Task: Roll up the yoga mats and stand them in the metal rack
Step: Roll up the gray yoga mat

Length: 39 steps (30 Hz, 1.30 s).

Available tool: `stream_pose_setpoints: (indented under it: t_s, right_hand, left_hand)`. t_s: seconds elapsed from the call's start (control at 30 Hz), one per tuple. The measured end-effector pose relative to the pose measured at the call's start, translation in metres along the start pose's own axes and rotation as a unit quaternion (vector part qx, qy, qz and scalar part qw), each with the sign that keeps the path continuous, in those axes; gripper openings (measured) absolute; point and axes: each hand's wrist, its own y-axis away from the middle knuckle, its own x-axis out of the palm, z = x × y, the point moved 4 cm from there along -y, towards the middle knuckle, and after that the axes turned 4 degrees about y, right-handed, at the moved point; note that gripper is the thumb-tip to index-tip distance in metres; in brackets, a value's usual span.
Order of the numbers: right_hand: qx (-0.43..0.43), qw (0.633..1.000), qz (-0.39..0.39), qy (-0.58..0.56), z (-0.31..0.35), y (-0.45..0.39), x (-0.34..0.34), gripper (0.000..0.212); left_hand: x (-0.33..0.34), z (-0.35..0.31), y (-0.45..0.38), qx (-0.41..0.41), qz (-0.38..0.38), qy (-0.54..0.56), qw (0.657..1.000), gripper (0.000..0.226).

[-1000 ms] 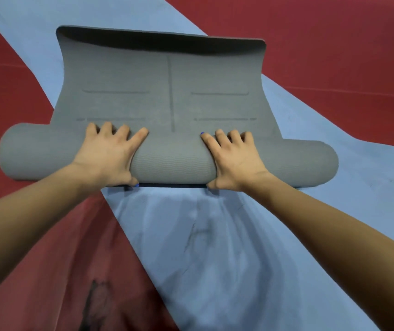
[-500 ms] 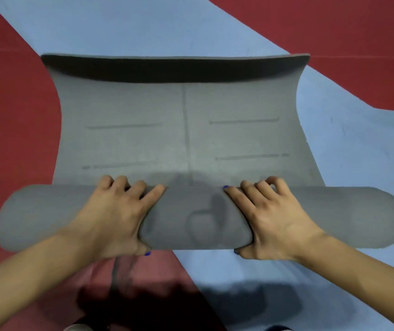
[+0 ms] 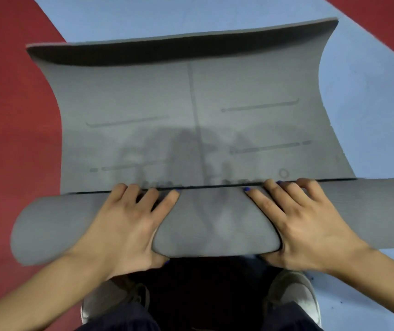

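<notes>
A grey yoga mat lies on the floor, its near part wound into a thick roll [image 3: 215, 225] that runs left to right. The unrolled stretch [image 3: 191, 103] shows faint printed lines, and its far edge [image 3: 181, 48] curls upward. My left hand [image 3: 124, 225] grips the roll left of centre, fingers spread over the top and thumb tucked under the near side. My right hand [image 3: 305, 223] holds it the same way right of centre. No metal rack is in view.
The floor is red [image 3: 12, 115] on the left and pale blue [image 3: 370, 103] on the right and behind the mat. My two light shoes [image 3: 293, 295] and dark trousers are directly below the roll.
Both hands have pushed the roll forward along the mat, so the flat stretch is shorter. My view has moved over the roll, and my shoes have come into sight.
</notes>
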Motion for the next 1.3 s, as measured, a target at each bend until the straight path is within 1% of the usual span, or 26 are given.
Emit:
stream_pose_setpoints:
  t_s: [0.1,0.23,0.3,0.33,0.4,0.5,0.53,0.57,0.63,0.7,0.77,0.87,1.0,1.1,1.17,1.2,1.3]
  right_hand:
    - [0.016,1.0,0.009,-0.002,0.01,0.012,0.003,0.105]
    - [0.113,0.993,0.01,-0.037,0.021,0.021,0.006,0.093]
    - [0.162,0.985,-0.031,-0.047,0.03,0.028,0.003,0.086]
    - [0.178,0.981,-0.056,-0.054,0.036,0.031,0.003,0.081]
    - [0.195,0.974,-0.089,-0.076,0.044,0.032,0.006,0.075]
    - [0.213,0.966,-0.103,-0.101,0.035,0.015,0.015,0.067]
    - [0.216,0.965,-0.112,-0.098,0.029,0.005,0.017,0.065]
    - [0.215,0.965,-0.125,-0.089,0.022,-0.006,0.017,0.063]
    - [0.205,0.964,-0.153,-0.075,0.008,-0.029,0.015,0.057]
    - [0.201,0.96,-0.169,-0.101,-0.008,-0.052,0.01,0.053]
    - [0.202,0.953,-0.183,-0.135,-0.026,-0.076,0.004,0.052]
    - [0.189,0.951,-0.196,-0.148,-0.048,-0.109,-0.002,0.049]
    - [0.181,0.952,-0.172,-0.177,-0.073,-0.148,-0.002,0.053]
    - [0.186,0.956,-0.179,-0.136,-0.088,-0.172,-0.006,0.05]
    - [0.167,0.963,-0.193,-0.08,-0.092,-0.185,-0.012,0.043]
    - [0.155,0.966,-0.197,-0.065,-0.093,-0.19,-0.014,0.042]
    - [0.139,0.969,-0.192,-0.066,-0.094,-0.205,-0.021,0.054]
  left_hand:
    - [0.004,-0.001,0.008,0.001,0.002,0.013,1.0,0.102]
    - [0.005,0.0,0.003,0.003,0.0,0.028,1.0,0.108]
    - [0.004,0.008,-0.005,0.012,0.0,0.045,0.999,0.112]
    - [0.002,0.012,-0.011,0.016,0.012,0.057,0.998,0.114]
    - [-0.003,0.021,-0.024,0.019,0.063,0.074,0.995,0.12]
    - [0.002,0.037,-0.04,-0.002,0.168,0.165,0.972,0.125]
    - [0.0,0.042,-0.045,-0.006,0.167,0.192,0.967,0.125]
    - [-0.006,0.046,-0.048,-0.01,0.142,0.212,0.967,0.125]
    - [-0.018,0.053,-0.05,-0.022,0.058,0.22,0.974,0.12]
    - [-0.031,0.055,-0.05,-0.022,-0.032,0.233,0.972,0.106]
    - [-0.039,0.052,-0.048,-0.018,-0.092,0.249,0.964,0.09]
    - [-0.036,0.041,-0.046,-0.03,-0.124,0.238,0.963,0.072]
    - [-0.021,0.032,-0.058,-0.101,-0.156,0.145,0.972,0.067]
    - [-0.015,0.037,-0.077,-0.128,-0.2,0.095,0.967,0.062]
    - [-0.019,0.045,-0.092,-0.146,-0.227,0.079,0.96,0.058]
    - [-0.022,0.049,-0.099,-0.155,-0.235,0.076,0.956,0.057]
    - [-0.03,0.06,-0.116,-0.177,-0.246,0.07,0.95,0.057]
